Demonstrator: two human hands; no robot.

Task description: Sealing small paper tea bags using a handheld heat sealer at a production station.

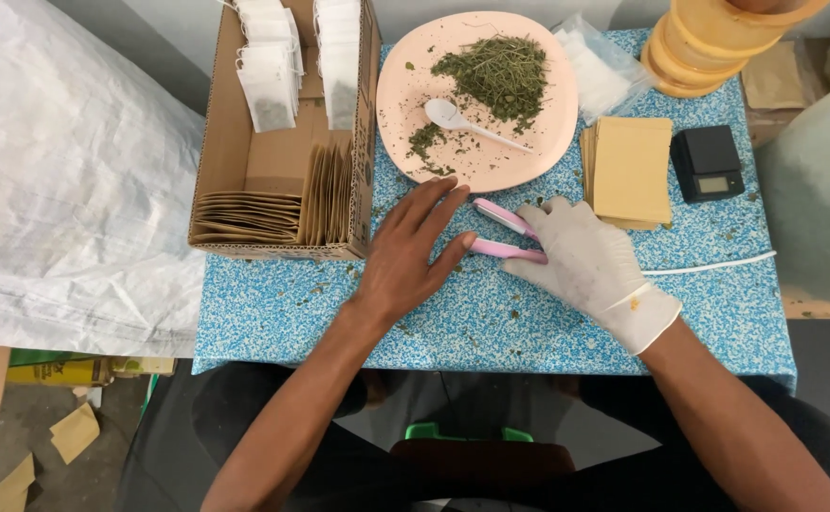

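Below the pink plate (405, 104) | I see pink sealer (505, 237) flat on desk (273, 313) | left hand (410, 256) fingers spread, touching it, gripping nothing | gloved right hand (590, 261) loosely on handle, grip unclear | risk: sliding sealer knocks the envelope stack (631, 171) beside plate, or pinches fingertip

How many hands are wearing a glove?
1: the right hand has a white glove and rests on the pink tool; the left hand, beside it, is bare.

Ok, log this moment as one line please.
left hand: bare, flat on table | right hand: gloved, on pink sealer | behind: plate of dried herbs, spoon
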